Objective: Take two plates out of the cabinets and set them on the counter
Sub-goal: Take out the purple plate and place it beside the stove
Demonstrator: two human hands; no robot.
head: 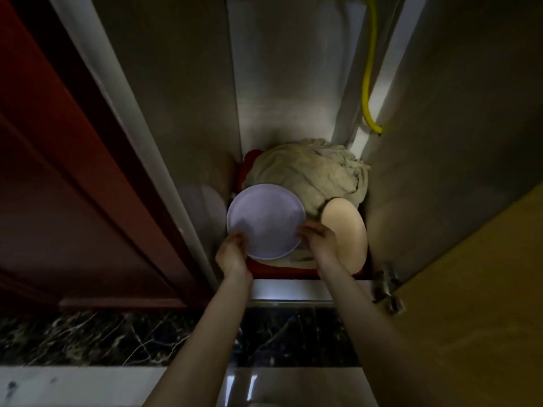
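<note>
A pale lilac plate (pixel 264 220) is held flat inside the open metal cabinet, low in the compartment. My left hand (pixel 232 252) grips its near left rim and my right hand (pixel 318 240) grips its near right rim. A cream plate (pixel 351 230) leans at the right side of the compartment, partly behind my right hand and wrist. Both plates sit over a red tray (pixel 282 270) on the cabinet floor.
A crumpled beige cloth (pixel 311 171) fills the back of the tray. A yellow hose (pixel 368 69) hangs at the upper right. A dark red door (pixel 58 171) stands left, a yellow-brown door (pixel 470 289) right. A dark marble strip (pixel 102 336) runs below the cabinet.
</note>
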